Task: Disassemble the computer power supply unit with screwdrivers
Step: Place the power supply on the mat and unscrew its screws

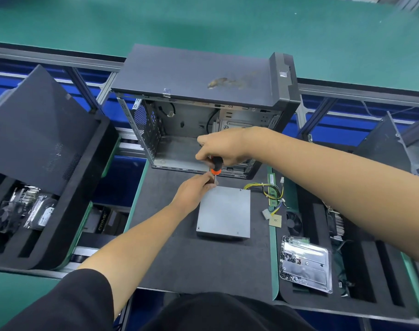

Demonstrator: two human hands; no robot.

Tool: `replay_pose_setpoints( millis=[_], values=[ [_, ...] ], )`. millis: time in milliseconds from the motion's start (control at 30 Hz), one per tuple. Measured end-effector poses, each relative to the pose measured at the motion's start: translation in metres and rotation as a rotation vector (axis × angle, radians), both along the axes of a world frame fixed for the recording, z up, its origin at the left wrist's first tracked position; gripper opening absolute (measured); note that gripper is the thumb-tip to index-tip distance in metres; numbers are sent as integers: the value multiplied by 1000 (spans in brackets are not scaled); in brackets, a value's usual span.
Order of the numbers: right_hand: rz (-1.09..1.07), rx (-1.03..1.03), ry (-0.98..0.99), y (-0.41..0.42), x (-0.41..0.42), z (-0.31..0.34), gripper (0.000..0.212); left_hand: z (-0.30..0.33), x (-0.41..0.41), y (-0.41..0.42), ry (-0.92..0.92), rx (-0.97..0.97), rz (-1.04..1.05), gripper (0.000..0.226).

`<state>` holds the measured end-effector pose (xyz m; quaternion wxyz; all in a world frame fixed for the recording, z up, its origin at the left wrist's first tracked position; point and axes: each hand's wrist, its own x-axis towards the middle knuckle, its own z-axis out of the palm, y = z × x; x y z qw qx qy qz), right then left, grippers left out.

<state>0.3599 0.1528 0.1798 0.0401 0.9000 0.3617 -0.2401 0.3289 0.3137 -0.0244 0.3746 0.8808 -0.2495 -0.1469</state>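
A grey metal power supply unit (224,212) lies flat on the black foam mat (203,263), its yellow and black cables (270,192) trailing off to the right. A screwdriver (215,167) with a black and orange handle stands upright over the unit's far left corner. My right hand (221,148) is closed around the top of the handle. My left hand (195,189) pinches the shaft low down, right at that corner, hiding the tip and the screw.
An open, empty computer case (203,111) stands behind the unit. A clear plastic tray (306,263) with small screws sits at the right, beside a small fan (294,223) and a memory stick (273,194). Black foam trays with parts flank both sides.
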Motion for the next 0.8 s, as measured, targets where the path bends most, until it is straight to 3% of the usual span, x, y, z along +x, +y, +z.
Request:
replay_pose_setpoints(
  millis=[167,333,533,667,800],
  values=[
    [-1,-73,-53,-4,-5,2,40,-3,-4,0,27,-53,93,5],
    [3,-210,-227,-1,-6,3,24,-6,-13,-4,5,-111,192,8],
    [-69,-20,-97,3,-4,2,11,-6,-15,-8,24,-109,238,6],
    [-73,-29,-42,2,-3,1,25,-7,-16,-11,44,-123,276,10],
    [-43,-144,-118,1,1,-3,15,-11,-27,-13,236,-219,313,50]
  ],
)
